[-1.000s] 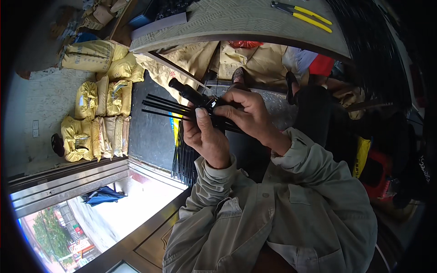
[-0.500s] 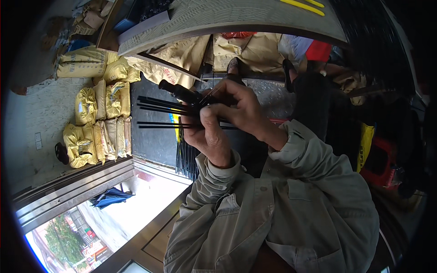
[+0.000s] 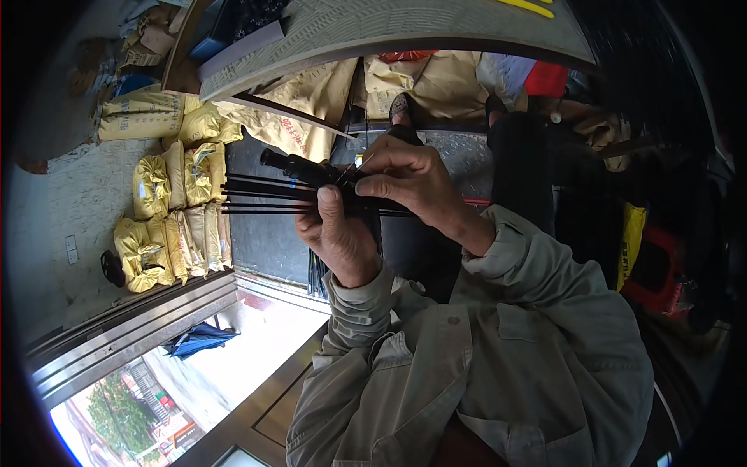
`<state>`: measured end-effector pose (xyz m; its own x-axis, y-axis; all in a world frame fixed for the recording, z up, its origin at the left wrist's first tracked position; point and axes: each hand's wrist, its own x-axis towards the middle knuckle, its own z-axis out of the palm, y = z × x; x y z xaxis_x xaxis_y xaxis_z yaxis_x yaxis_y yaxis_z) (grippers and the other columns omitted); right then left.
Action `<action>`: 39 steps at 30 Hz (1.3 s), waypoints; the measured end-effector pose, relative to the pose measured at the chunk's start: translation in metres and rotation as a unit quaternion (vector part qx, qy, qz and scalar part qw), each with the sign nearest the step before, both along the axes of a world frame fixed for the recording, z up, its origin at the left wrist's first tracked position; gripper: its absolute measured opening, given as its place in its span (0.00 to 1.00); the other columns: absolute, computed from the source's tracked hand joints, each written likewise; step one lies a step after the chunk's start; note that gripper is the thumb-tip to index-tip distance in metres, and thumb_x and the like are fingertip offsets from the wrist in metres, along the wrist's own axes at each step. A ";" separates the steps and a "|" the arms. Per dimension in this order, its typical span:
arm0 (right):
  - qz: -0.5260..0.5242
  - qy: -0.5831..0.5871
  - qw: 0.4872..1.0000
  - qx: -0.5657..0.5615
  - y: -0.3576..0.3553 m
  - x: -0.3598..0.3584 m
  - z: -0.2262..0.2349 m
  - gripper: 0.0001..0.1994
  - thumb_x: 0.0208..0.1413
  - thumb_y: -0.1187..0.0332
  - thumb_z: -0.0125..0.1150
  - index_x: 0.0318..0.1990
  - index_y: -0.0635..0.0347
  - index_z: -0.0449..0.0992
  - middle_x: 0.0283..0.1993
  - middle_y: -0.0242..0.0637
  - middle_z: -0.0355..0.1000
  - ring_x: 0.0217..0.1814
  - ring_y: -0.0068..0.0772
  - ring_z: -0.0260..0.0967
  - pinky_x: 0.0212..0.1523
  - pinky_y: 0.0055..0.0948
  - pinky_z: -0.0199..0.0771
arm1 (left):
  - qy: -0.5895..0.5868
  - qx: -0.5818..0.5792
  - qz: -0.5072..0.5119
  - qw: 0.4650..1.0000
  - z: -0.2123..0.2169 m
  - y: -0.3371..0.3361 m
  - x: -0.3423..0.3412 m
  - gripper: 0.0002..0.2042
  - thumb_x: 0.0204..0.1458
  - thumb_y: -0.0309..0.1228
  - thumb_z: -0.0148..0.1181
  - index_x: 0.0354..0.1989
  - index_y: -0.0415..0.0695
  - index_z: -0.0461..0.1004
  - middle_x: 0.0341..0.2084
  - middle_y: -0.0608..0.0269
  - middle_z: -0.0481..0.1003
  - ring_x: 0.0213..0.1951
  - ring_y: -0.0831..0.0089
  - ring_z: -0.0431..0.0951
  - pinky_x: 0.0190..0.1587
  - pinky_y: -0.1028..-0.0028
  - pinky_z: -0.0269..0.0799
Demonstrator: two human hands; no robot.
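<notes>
A black umbrella frame (image 3: 299,167) lies across my hands, its thick cylindrical end pointing to the upper left. Several thin black ribs (image 3: 261,194) fan out leftward from it. My left hand (image 3: 346,245) is closed around the frame from below, thumb raised against the near side. My right hand (image 3: 420,187) pinches a thin, wire-like piece (image 3: 366,161) over the frame's middle, thumb against forefinger. Where that piece meets the frame is too dark to make out. More thin black rods (image 3: 317,272) hang below my left hand, mostly hidden behind its wrist.
A worktable (image 3: 436,27) stands beyond my hands, with yellow strips (image 3: 525,8) on it. Stacked yellow sacks (image 3: 152,187) line the left wall. A doorway at lower left shows a blue umbrella (image 3: 201,340) outside. A red box-like object (image 3: 657,272) sits at right.
My left hand and the frame have shifted left. The right hand keeps its pinch near the same place. Less of the hanging rods shows below the left hand.
</notes>
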<state>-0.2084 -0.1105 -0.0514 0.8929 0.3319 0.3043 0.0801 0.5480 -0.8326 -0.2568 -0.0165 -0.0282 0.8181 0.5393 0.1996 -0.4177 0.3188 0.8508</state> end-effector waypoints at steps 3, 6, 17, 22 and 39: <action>0.016 0.031 0.999 -0.016 -0.006 -0.001 0.004 0.07 0.42 0.73 0.65 0.29 0.65 0.74 0.27 0.31 0.71 0.31 0.16 0.67 0.30 0.15 0.66 | -0.004 0.001 0.015 1.000 -0.001 -0.001 0.001 0.12 0.49 0.28 0.56 0.40 0.36 0.68 0.33 0.56 0.73 0.32 0.72 0.73 0.39 0.75 0.69; 0.009 0.033 0.997 -0.068 -0.009 -0.003 0.005 0.08 0.41 0.73 0.66 0.29 0.65 0.74 0.27 0.32 0.71 0.30 0.17 0.67 0.30 0.16 0.66 | -0.009 0.000 0.016 1.000 -0.002 0.000 0.000 0.13 0.48 0.28 0.57 0.41 0.36 0.67 0.32 0.55 0.73 0.32 0.72 0.74 0.39 0.75 0.70; -0.057 -0.045 0.995 -0.067 0.006 -0.010 0.001 0.07 0.42 0.74 0.65 0.28 0.65 0.73 0.25 0.28 0.68 0.26 0.12 0.62 0.25 0.14 0.61 | -0.029 -0.027 0.025 0.999 -0.010 0.001 -0.003 0.14 0.49 0.29 0.56 0.42 0.35 0.67 0.32 0.54 0.73 0.33 0.70 0.74 0.39 0.74 0.70; 0.050 0.061 0.995 -0.067 0.000 -0.002 0.003 0.07 0.42 0.74 0.65 0.28 0.66 0.73 0.25 0.29 0.68 0.27 0.12 0.63 0.26 0.14 0.63 | -0.025 0.011 0.030 0.999 -0.009 -0.002 -0.003 0.15 0.51 0.32 0.54 0.42 0.34 0.67 0.33 0.54 0.73 0.34 0.70 0.74 0.40 0.74 0.70; -0.091 -0.039 0.993 -0.063 0.002 -0.017 0.000 0.07 0.39 0.75 0.65 0.26 0.66 0.72 0.26 0.34 0.70 0.29 0.20 0.67 0.29 0.18 0.67 | -0.019 -0.021 -0.010 1.000 -0.014 -0.011 -0.002 0.18 0.56 0.39 0.46 0.45 0.35 0.65 0.40 0.58 0.70 0.38 0.74 0.70 0.40 0.76 0.68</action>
